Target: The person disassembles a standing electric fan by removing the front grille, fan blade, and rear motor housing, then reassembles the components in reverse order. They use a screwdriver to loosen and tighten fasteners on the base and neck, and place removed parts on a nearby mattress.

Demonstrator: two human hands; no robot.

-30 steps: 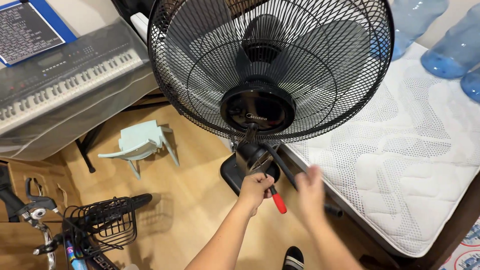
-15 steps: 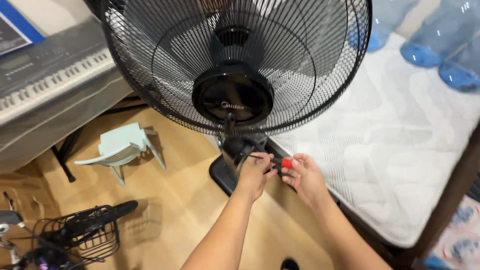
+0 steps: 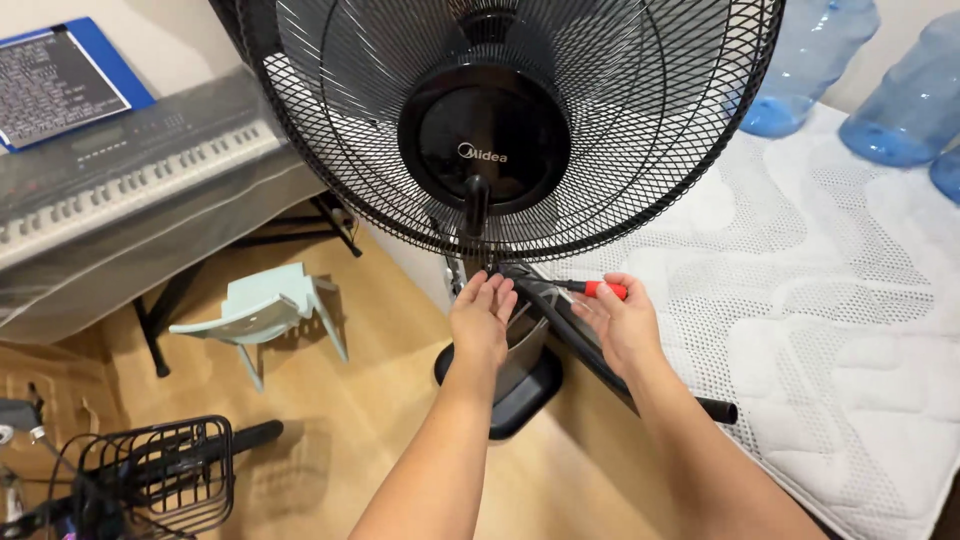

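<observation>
Black fan [image 3: 500, 120] beside mattress [image 3: 830, 330], clip at grille bottom being worked. Left hand [image 3: 482, 322] open, cupped beneath; right hand [image 3: 618, 322] pinching red-handled screwdriver [image 3: 597, 289]. Probably next: tip seated squarely on screw.

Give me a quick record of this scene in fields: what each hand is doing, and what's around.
left hand: open, fingertips at the base of the fan's grille
right hand: holds a red-handled screwdriver, tip pointing at the fan's neck
fan: black pedestal fan, grille facing the camera
right side: white quilted mattress, blue water bottles
left side: covered keyboard, overturned pale green stool, wire basket
</observation>
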